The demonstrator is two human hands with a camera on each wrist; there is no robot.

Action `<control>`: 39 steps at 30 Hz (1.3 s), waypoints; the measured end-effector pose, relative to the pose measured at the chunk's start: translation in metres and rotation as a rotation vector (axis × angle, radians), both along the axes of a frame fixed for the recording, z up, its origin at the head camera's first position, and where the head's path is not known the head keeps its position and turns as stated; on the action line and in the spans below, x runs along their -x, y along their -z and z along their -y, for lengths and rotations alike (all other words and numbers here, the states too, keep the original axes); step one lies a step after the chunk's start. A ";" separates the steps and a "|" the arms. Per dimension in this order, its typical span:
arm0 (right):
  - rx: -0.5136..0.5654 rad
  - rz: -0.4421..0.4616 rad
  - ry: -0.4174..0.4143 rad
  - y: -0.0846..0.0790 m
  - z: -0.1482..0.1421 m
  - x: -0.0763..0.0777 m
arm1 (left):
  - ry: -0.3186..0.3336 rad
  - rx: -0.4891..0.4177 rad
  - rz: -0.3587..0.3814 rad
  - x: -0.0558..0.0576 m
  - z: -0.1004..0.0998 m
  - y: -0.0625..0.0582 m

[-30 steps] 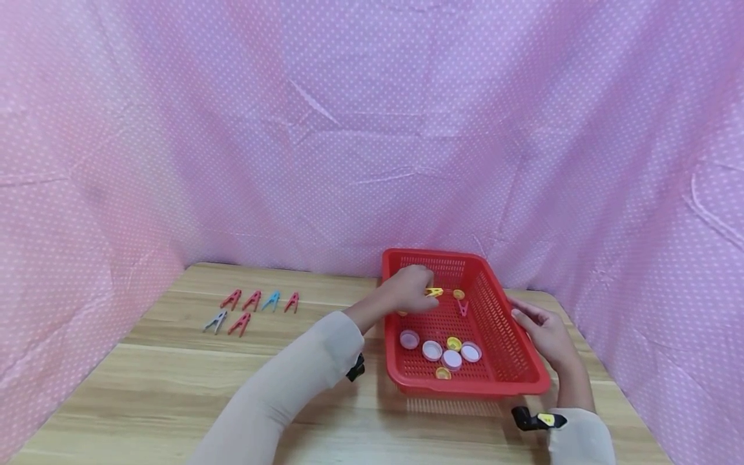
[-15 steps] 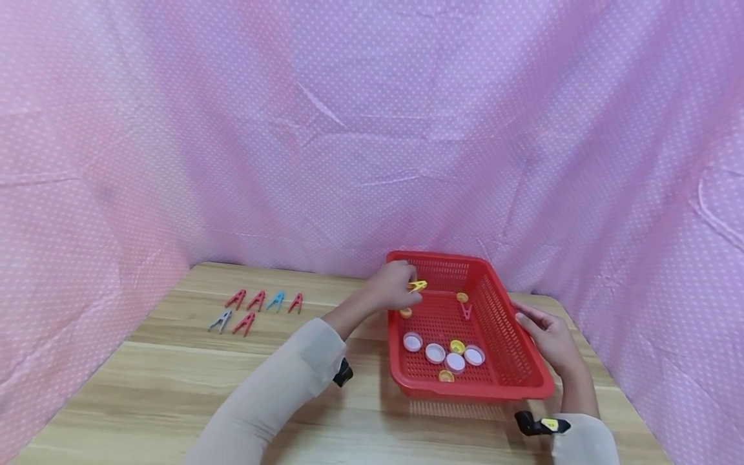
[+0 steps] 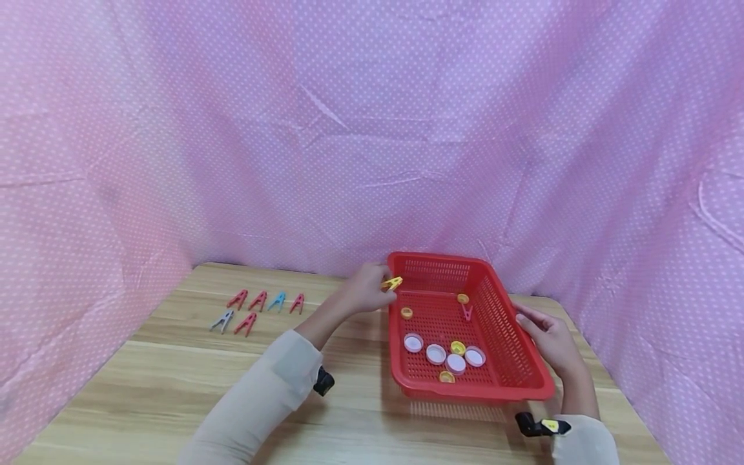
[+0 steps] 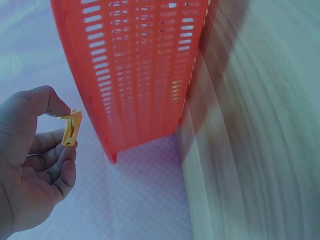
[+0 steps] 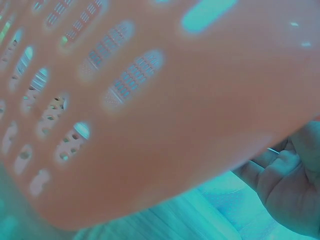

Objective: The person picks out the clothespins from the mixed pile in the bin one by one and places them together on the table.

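My left hand (image 3: 367,289) pinches a yellow clothespin (image 3: 392,283) between thumb and fingers, at the left rim of the red plastic basket (image 3: 473,390). In the left wrist view the clothespin (image 4: 72,129) is just outside the basket's slotted side (image 4: 125,90). My right hand (image 3: 549,336) grips the basket's right rim, thumb over the edge and fingers outside; the right wrist view shows it partly hidden behind the basket wall (image 5: 200,125). Inside the basket lie a pink clothespin (image 3: 467,312), several white round caps (image 3: 436,354) and several yellow caps (image 3: 457,348).
On the left of the wooden table (image 3: 174,381) several clothespins lie in two rows: red ones (image 3: 237,298), a blue one (image 3: 277,301) and a grey one (image 3: 222,321). A pink dotted cloth (image 3: 372,129) hangs behind and at both sides.
My left hand has lifted the yellow clothespin from inside the basket and moved left to its left rim. My right hand stays on the right rim.
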State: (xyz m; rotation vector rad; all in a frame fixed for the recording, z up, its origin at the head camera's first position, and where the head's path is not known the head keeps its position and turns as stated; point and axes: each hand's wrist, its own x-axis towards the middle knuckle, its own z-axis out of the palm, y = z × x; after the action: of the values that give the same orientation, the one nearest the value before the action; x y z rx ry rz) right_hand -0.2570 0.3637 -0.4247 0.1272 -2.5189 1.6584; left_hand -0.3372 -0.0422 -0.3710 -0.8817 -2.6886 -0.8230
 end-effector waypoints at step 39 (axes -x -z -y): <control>-0.016 0.027 0.008 -0.003 -0.001 0.001 | -0.321 0.053 0.016 -0.038 0.164 0.043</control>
State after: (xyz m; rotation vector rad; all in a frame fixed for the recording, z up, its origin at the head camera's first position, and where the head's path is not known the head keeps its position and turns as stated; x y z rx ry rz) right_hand -0.2576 0.3643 -0.4213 0.0966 -2.5495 1.6490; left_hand -0.2988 -0.2064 -0.4139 -0.4337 -2.7722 -0.6910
